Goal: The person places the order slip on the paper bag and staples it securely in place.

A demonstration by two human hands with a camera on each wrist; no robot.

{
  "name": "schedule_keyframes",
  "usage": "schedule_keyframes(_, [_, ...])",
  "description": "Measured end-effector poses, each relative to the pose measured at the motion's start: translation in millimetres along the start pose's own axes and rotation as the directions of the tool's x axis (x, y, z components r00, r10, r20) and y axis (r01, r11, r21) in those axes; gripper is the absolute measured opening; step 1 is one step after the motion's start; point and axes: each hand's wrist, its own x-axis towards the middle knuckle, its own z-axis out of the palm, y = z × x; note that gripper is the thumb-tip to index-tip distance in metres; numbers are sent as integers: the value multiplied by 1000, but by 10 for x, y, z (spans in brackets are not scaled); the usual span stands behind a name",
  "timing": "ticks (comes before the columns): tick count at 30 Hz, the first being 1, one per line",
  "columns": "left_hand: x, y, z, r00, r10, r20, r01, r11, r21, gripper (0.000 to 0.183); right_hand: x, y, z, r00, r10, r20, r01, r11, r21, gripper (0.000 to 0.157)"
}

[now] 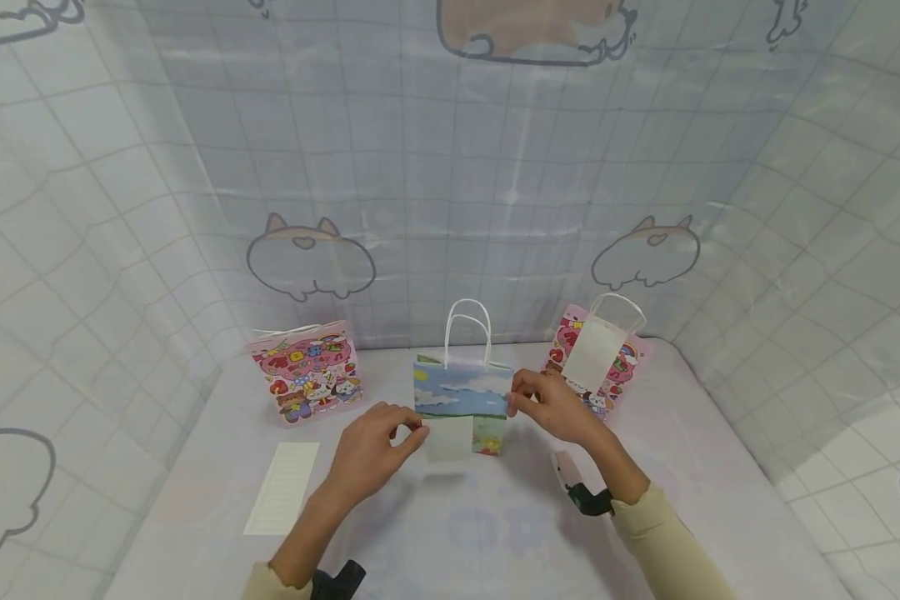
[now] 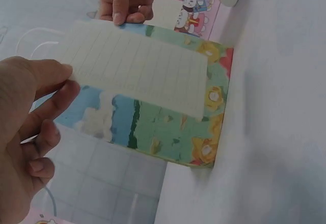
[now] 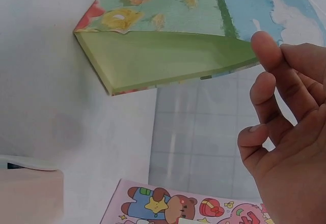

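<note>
A paper gift bag [image 1: 465, 390] with a blue sky, a green flowered lower part and white handles stands in the middle of the table. In front of it, my left hand [image 1: 367, 450] pinches a lined sheet of paper [image 2: 140, 68] by its edge, between thumb and index finger. The sheet covers part of the bag's face. At the bag's right side edge, my right hand [image 1: 558, 407] pinches the bag. The right wrist view shows the bag's green side panel [image 3: 168, 56] beside these fingertips, with the other fingers loosely bent.
A pink cartoon bag [image 1: 307, 371] stands at the back left. Another pink bag [image 1: 626, 379] leans at the back right, a pale sheet [image 1: 595, 352] on its front. Another lined sheet [image 1: 282, 487] lies left. A pale pink object [image 3: 30, 193], kind unclear, lies near my right wrist.
</note>
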Motion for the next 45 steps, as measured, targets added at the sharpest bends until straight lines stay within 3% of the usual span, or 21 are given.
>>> schedule_keyframes(5, [57, 30, 34, 996, 34, -88, -33, 999, 20, 10, -24, -27, -4, 1000, -9, 3, 9, 1000, 4, 10])
schedule_keyframes(12, [89, 39, 73, 986, 14, -168, -14, 1000, 0, 11, -37, -62, 3, 1000, 4, 24, -4, 1000, 9, 9])
schedule_keyframes(17, [115, 26, 114, 972, 36, -232, -38, 999, -3, 11, -51, -82, 5, 999, 15, 34, -15, 1000, 25, 9])
schedule_keyframes(32, [153, 27, 216, 922, 70, -381, -74, 997, 4, 14, -79, -96, -3, 998, 7, 65, -8, 1000, 16, 10])
schedule_keyframes(45, [216, -1, 300, 850, 153, -505, -204, 978, -47, 12, -108, -100, 15, 995, 7, 97, -8, 1000, 11, 8])
